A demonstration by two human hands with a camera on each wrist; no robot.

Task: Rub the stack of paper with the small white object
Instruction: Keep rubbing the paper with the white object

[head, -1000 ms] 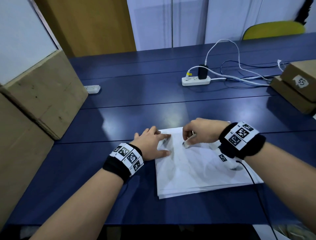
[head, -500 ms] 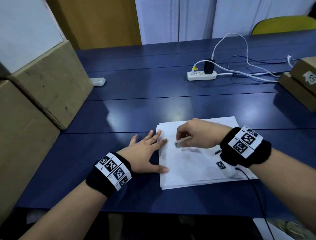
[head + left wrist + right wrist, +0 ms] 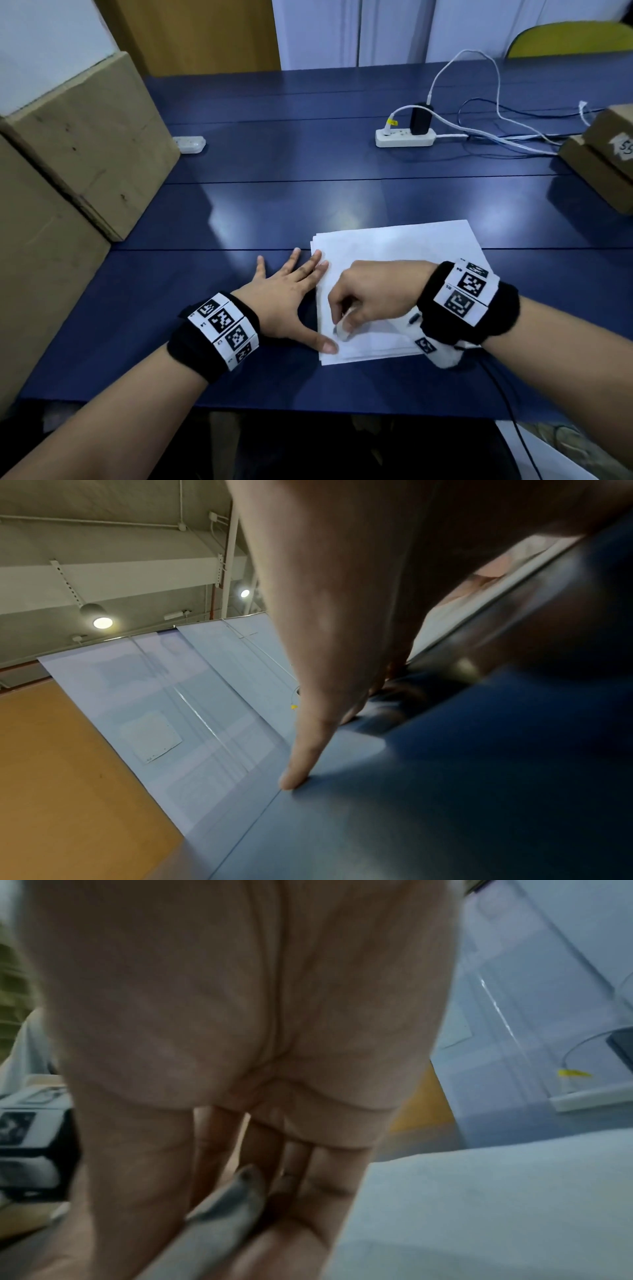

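Note:
A stack of white paper (image 3: pixel 394 250) lies on the blue table (image 3: pixel 274 212) in front of me. My right hand (image 3: pixel 346 322) pinches a small white object (image 3: pixel 342 330), its tip pressed on the near left part of the top sheet; the right wrist view shows the small white object (image 3: pixel 219 1213) between thumb and fingers over the paper (image 3: pixel 479 1204). My left hand (image 3: pixel 291 291) lies flat with spread fingers on the table at the stack's left edge, thumb tip and fingertips on the paper's edge. In the left wrist view one of its fingers (image 3: pixel 308 750) presses on the blue surface.
Large cardboard boxes (image 3: pixel 78 144) stand along the left side. A white power strip (image 3: pixel 404 137) with a black adapter and cables lies at the back, a small white device (image 3: pixel 190 143) to its left. Smaller cardboard boxes (image 3: pixel 603 157) sit at the right edge.
My right hand has drawn the white object from the stack's far left part toward me, down to its near left part. The left hand slid back along the left edge and flattened.

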